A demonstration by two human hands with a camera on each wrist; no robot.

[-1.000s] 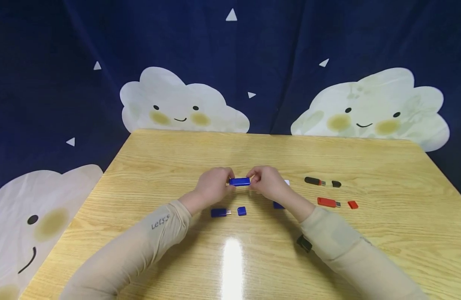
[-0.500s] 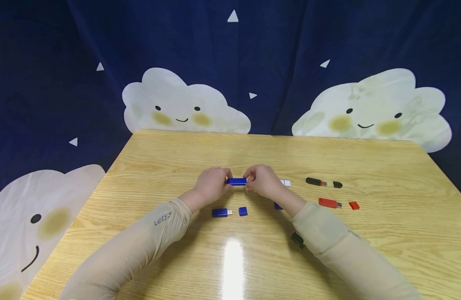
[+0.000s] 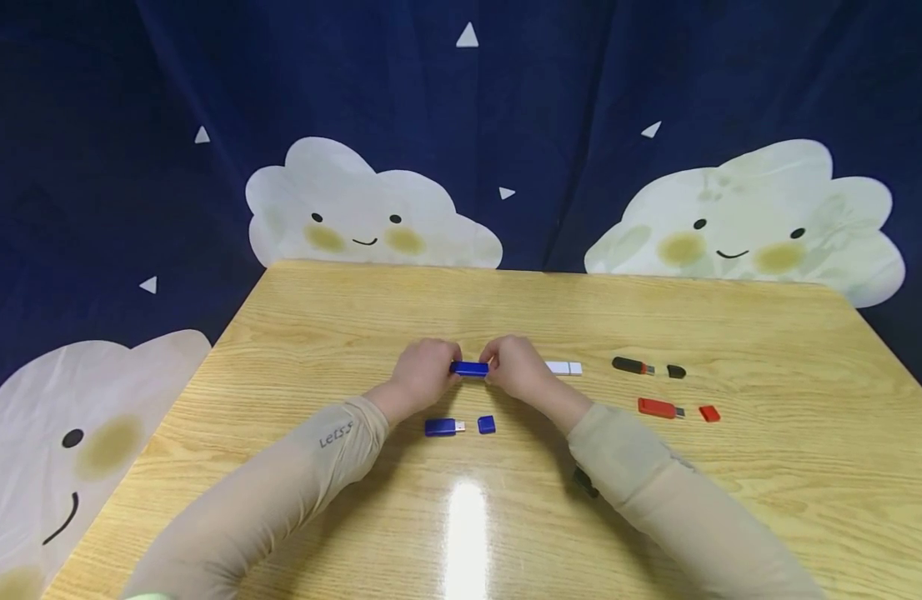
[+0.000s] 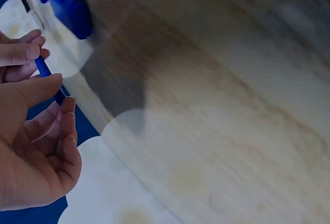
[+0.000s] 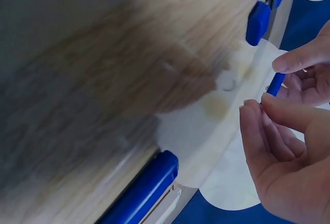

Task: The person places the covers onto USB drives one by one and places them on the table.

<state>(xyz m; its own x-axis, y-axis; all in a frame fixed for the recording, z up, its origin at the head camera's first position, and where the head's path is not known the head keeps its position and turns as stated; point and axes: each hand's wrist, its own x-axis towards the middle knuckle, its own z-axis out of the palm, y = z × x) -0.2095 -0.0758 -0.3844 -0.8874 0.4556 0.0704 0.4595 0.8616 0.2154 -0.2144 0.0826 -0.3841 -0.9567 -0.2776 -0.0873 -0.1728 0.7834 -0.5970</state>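
Note:
Between my two hands is a blue USB stick, lying lengthwise from left to right with no metal plug showing. My left hand pinches its left end between thumb and fingers. At the other end, the thumb and fingertips of my right hand pinch it too. In the left wrist view the blue USB stick runs from one set of fingertips to the other. Nearer to me lie a second blue USB stick, plug bare, and its loose blue cap.
A white USB stick lies just right of my right hand. Farther right are a black USB stick with its cap and a red one with its cap. Another blue USB stick shows in the right wrist view.
Both hands have shifted slightly left and down toward the table with the blue USB stick between them. The right forearm has swung left, uncovering more of the white USB stick.

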